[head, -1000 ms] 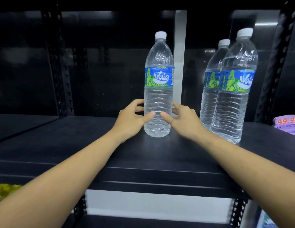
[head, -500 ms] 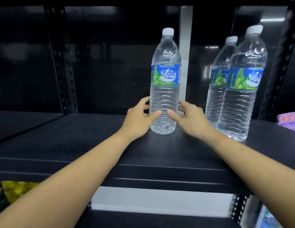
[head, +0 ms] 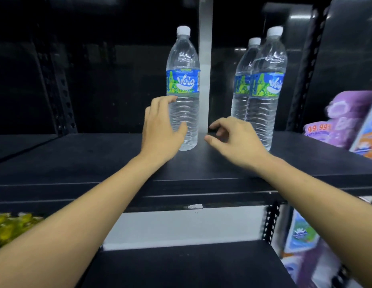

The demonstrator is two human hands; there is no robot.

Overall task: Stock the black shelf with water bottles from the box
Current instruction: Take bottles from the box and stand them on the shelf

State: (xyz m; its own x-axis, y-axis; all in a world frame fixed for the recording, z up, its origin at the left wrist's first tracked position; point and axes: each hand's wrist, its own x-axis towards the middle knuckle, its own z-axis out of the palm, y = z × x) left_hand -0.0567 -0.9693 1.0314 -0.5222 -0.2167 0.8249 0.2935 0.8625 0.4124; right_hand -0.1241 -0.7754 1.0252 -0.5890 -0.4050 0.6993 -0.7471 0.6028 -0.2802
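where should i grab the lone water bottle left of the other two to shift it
Take the lone bottle by its ribbed waist below the label, coming from the front: it stands upright, the ridges give grip, and the black shelf is open there.

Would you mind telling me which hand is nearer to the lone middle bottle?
Left. The left hand lies against the left side of the middle bottle, thumb across its front; the right hand hangs clear to its right, holding nothing.
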